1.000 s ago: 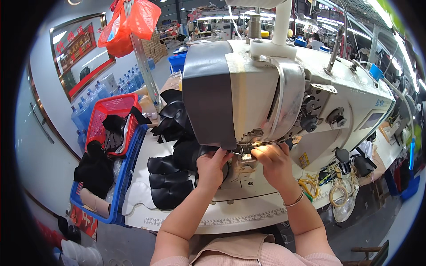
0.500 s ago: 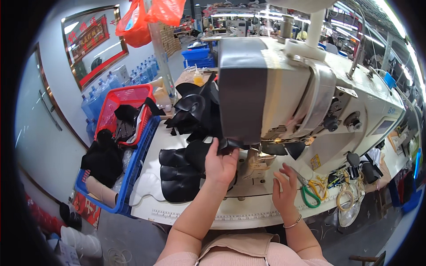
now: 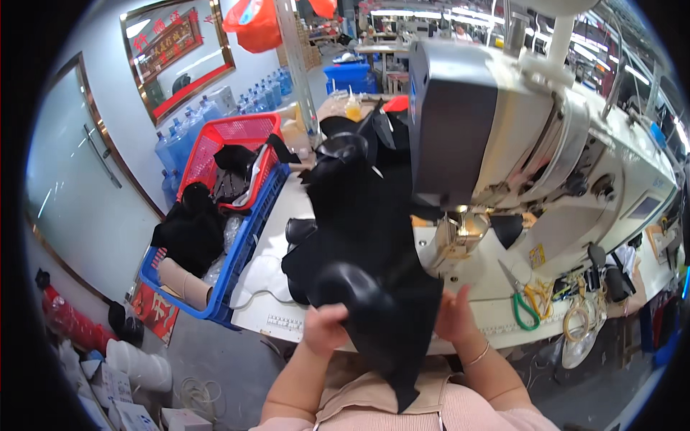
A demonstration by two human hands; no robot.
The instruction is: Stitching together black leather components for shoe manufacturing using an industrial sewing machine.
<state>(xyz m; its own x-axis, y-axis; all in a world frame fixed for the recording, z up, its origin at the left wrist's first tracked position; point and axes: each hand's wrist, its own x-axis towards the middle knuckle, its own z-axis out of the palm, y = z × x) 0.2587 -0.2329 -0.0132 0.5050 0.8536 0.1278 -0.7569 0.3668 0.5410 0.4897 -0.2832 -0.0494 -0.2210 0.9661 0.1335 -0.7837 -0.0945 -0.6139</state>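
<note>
A large black leather piece with matte and shiny areas hangs over the front table edge, its pointed end in front of my apron. My left hand is closed on its left edge beside a shiny bulge, with the fingertips partly covered. Against its right edge is my right hand, with raised fingertips apart and the others partly hidden behind the leather. The piece runs back into a heap of black leather left of the sewing machine. Another black scrap lies under the machine's arm.
Green-handled scissors and yellow-handled snips lie on the right of the table. A blue crate and a red basket with black pieces stand on the left. A bottle of yellow liquid stands behind the heap.
The black leather has come away from the needle area and toward my body. My left hand has moved down and nearer; my right hand has come up against the leather. The view has shifted.
</note>
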